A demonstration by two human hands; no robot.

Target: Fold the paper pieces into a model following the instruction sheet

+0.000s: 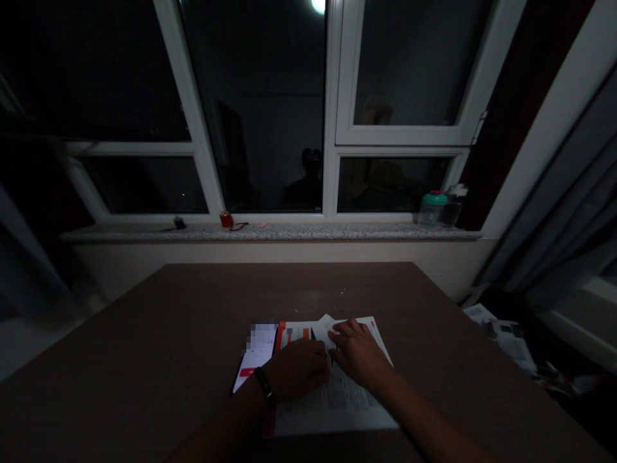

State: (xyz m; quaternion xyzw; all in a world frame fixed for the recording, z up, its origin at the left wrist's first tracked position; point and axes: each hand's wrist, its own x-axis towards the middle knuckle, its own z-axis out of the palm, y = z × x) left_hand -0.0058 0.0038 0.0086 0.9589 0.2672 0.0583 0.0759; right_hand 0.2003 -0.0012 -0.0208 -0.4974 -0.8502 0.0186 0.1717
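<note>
An open printed booklet or magazine (337,418) with a red left edge lies flat on the table, beneath both hands. My left hand (299,368), with a dark band at the wrist, rests closed over the middle of the pages; what its curled fingers hold is hidden. Close by on the right, my right hand (359,352) has bent fingers on a small piece of white paper (326,319), whose corner sticks out past the booklet's top edge. A narrow dark shape shows between the hands, too dim to name. Left of the booklet lies a lit phone (258,354).
The brown table (159,347) reaches toward a granite windowsill (299,231). On the sill stand a dark little bottle (178,222), a red object (226,219), a teal-lidded container (432,207) and a clear bottle (454,206). Papers (506,337) lie beyond the table's right edge.
</note>
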